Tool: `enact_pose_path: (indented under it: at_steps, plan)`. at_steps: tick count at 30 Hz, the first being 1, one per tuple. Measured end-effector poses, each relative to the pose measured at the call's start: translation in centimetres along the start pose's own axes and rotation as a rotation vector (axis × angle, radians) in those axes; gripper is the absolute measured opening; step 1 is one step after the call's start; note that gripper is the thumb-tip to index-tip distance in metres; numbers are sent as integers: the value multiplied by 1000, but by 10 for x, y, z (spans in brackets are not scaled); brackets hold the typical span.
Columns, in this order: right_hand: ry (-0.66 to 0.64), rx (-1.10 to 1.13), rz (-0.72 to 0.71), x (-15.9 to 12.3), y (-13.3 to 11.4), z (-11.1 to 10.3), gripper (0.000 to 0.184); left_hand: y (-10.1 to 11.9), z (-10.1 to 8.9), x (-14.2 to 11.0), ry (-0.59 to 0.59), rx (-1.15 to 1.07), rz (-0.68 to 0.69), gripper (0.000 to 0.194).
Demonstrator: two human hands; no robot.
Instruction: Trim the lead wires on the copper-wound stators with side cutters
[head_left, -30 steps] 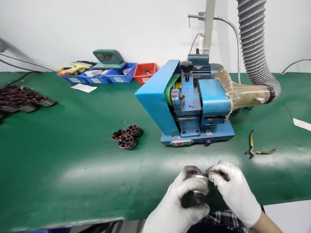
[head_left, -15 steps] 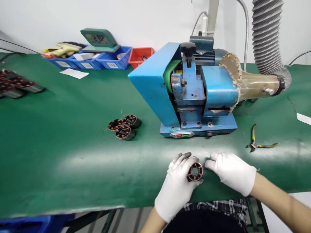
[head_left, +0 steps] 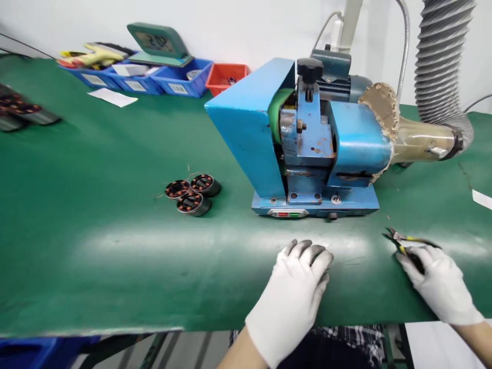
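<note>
My left hand (head_left: 294,289), in a white glove with grey fingertips, curls palm down over the front of the bench. The wound motor stator it held is now covered by the fingers; thin wire leads (head_left: 349,261) stick out to its right. My right hand (head_left: 442,282), gloved alike, has its fingers round the handles of yellow-and-black cutting pliers (head_left: 397,237), whose jaws point to the upper left and whose handles are spread. A cluster of three stators (head_left: 194,203) with copper windings stands on the green bench, left of my hands.
A blue belt grinding machine (head_left: 246,123) with red and green buttons stands beyond my hands, joined to a grey ribbed hose (head_left: 444,61). Blue bins (head_left: 179,87), a red bin (head_left: 226,77) and a clock (head_left: 157,41) line the wall. More stators (head_left: 26,110) sit far left.
My right hand has moved right, away from the stator's wires, and taken hold of the pliers. My left hand has turned palm down, hiding the stator. The view has shifted slightly.
</note>
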State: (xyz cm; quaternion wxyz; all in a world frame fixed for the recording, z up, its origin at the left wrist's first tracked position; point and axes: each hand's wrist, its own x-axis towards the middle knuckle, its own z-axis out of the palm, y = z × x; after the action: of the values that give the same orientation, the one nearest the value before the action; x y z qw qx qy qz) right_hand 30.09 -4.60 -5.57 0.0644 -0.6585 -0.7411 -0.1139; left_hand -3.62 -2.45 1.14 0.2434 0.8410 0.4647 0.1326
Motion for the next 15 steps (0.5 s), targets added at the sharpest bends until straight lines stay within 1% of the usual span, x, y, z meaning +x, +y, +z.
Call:
enact_pose_path:
  at_steps: [1, 3, 5, 7, 9, 12, 13, 14, 15]
  plan:
    - [37, -7, -3, -2, -8, 2, 47, 2, 0, 3, -49, 13, -12, 22]
    - [71, -42, -15, 3, -19, 4, 58, 3, 3, 6, -123, 53, -49, 23]
    - [45, -139, 0, 12, -20, 4, 68, 2, 6, 7, -169, 92, -86, 25]
    - [-19, -232, 55, 18, -18, 4, 67, 0, 9, 6, -186, 99, -98, 26]
    - [-42, -212, 140, 19, -18, 4, 57, -1, 11, 6, -180, 84, -92, 25]
    - [-2, 50, 262, 13, -31, -4, 36, -3, 13, 6, -170, 61, -85, 24]
    - [-16, 173, 306, 9, -40, -10, 34, -3, 13, 7, -162, 58, -84, 24]
    - [-70, 319, 348, 4, -50, -17, 35, -3, 13, 7, -153, 59, -82, 24]
    - [-162, 482, 397, -1, -62, -25, 37, -3, 14, 7, -142, 63, -79, 23]
